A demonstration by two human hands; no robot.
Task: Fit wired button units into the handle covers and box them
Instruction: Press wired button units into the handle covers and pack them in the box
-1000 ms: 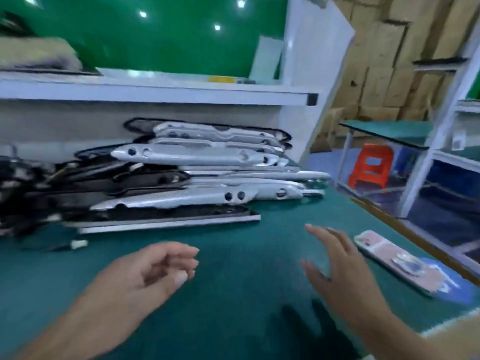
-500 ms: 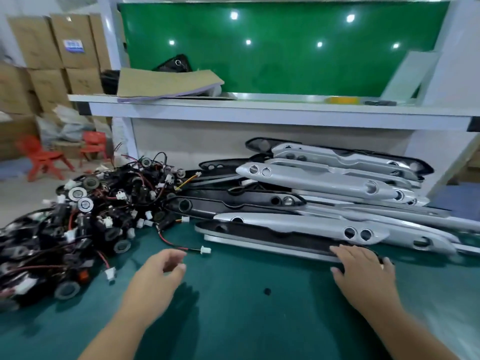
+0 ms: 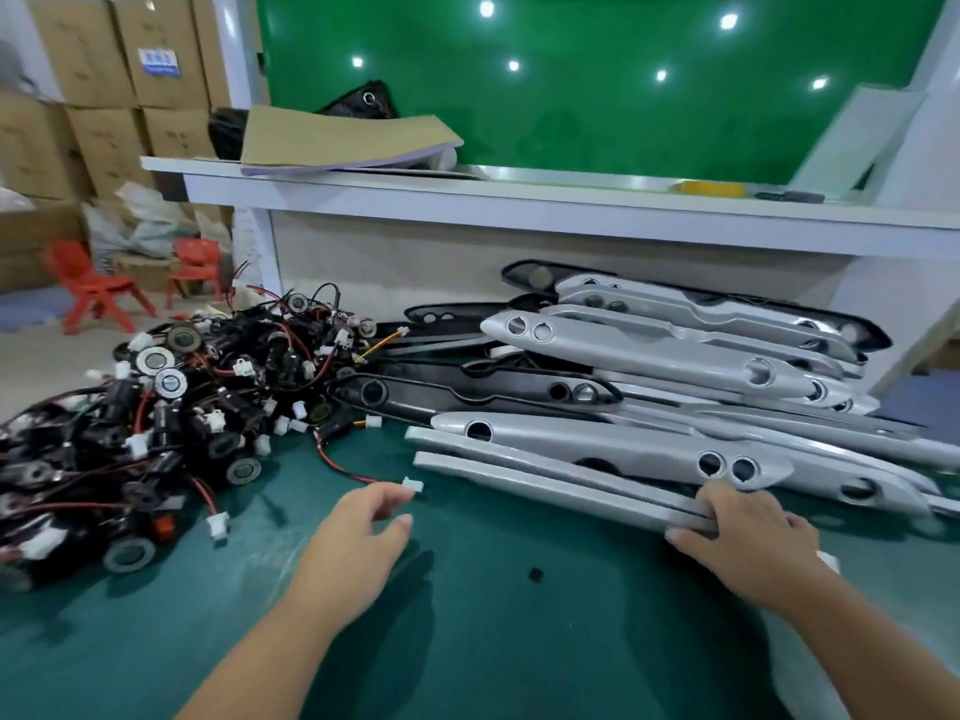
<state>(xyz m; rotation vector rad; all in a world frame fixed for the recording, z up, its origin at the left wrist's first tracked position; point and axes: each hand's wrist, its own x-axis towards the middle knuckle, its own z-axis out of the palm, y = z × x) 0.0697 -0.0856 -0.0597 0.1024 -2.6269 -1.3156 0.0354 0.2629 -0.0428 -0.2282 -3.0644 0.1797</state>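
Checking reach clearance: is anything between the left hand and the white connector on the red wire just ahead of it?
Nothing visible. The left hand is just short of the white connector, with only bare green mat between them. The pile of button units lies further left.

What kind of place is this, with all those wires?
Probably a small factory's assembly bench: a heap of wired button units, a stack of silver handle covers, and cardboard boxes piled behind.

Table [image 3: 519, 641]: wired button units [image 3: 156, 423] heaped at left; handle covers [image 3: 649, 407] stacked at right, just beside them; shelf [image 3: 519, 205] behind and above both; cardboard sheet [image 3: 343, 140] on shelf.
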